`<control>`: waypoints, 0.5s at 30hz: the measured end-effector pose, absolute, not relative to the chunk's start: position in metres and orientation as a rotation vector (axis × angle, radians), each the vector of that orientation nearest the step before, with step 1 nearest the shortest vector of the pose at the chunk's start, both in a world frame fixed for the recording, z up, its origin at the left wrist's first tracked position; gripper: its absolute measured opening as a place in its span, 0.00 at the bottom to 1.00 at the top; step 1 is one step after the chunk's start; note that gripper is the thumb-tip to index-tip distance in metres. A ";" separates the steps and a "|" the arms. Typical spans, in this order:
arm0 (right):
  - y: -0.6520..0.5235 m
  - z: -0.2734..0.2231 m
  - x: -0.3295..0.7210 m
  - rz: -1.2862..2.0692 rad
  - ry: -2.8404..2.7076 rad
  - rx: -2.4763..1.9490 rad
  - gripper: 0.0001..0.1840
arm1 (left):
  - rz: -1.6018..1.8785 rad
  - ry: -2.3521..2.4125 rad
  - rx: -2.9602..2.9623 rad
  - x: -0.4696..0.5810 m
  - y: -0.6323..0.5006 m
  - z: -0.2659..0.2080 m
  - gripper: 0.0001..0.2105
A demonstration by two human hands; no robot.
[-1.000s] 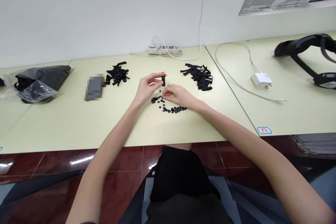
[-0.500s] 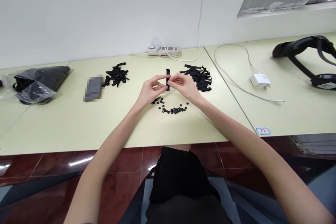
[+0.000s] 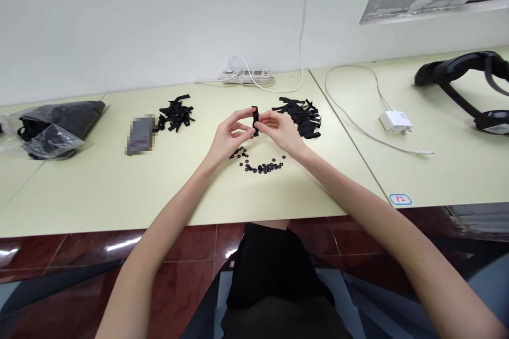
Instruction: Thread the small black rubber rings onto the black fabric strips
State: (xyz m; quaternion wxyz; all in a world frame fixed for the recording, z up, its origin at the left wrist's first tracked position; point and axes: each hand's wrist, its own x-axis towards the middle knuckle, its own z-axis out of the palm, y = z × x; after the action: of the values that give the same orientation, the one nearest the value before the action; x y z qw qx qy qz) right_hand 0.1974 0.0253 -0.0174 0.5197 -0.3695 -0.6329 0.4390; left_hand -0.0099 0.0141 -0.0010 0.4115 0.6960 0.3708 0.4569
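Between my hands, above the table, a short black fabric strip (image 3: 255, 115) stands upright. My left hand (image 3: 231, 132) grips it from the left, with fingers at its top and the thumb lower down. From the right, my right hand (image 3: 279, 128) pinches its middle with thumb and fingertips; whether a small part is also in that pinch is hidden. Small black rings or discs (image 3: 264, 168) lie scattered on the table just below the hands. A heap of black strips (image 3: 304, 118) sits right of my right hand, and a smaller heap of strips (image 3: 176, 114) lies farther left.
A blurred grey box-like object (image 3: 141, 135) and a plastic bag with black contents (image 3: 59, 130) are on the left. By the wall stands a power strip (image 3: 246, 76). To the right are a white charger (image 3: 395, 122) with its cable and a black headset (image 3: 457, 87).
The upper end of the strip now bends over under my left fingers, where it stood straight before. Both hands stay in nearly the same place.
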 end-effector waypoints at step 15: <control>0.019 -0.017 0.195 0.971 -1.587 -0.867 0.17 | 1.147 1.097 1.799 -0.020 0.023 -0.005 0.20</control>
State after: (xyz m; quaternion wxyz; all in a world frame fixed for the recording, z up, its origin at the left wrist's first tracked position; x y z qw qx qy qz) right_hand 0.1952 0.0188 -0.0168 0.5180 -0.3615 -0.6613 0.4047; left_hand -0.0197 0.0235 -0.0052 0.3628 0.6988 0.4263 0.4454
